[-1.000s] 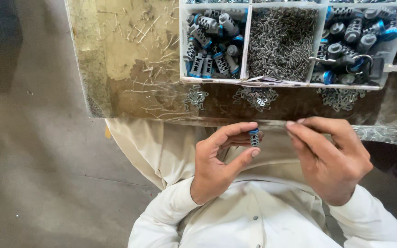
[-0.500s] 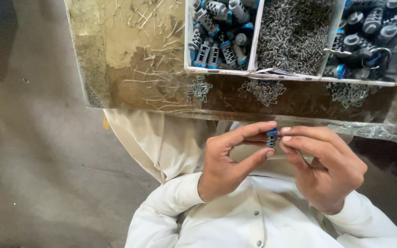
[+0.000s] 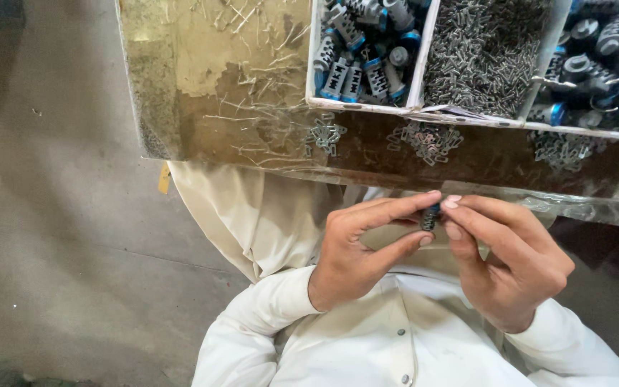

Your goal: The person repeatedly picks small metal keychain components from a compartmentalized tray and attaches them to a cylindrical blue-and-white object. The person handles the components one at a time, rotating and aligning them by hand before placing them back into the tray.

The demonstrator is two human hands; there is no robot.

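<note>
My left hand (image 3: 360,247) pinches a small blue and grey plastic part (image 3: 430,217) between thumb and forefinger, just below the table's front edge. My right hand (image 3: 506,258) meets it from the right, its thumb and fingertips pressed against the same part. Most of the part is hidden by the fingers. Both hands hover over my lap, in front of my white shirt.
A white divided tray (image 3: 415,104) sits on the worn table (image 3: 216,86). Its left compartment holds blue and grey parts (image 3: 363,50), the middle one small metal clips (image 3: 485,54), the right one darker parts (image 3: 600,61). Loose clips (image 3: 424,140) lie along the table's edge. Grey floor lies at left.
Both hands came together: the right hand's fingers closed onto the part held by the left hand. The view shifted, so the tray sits higher and further right.
</note>
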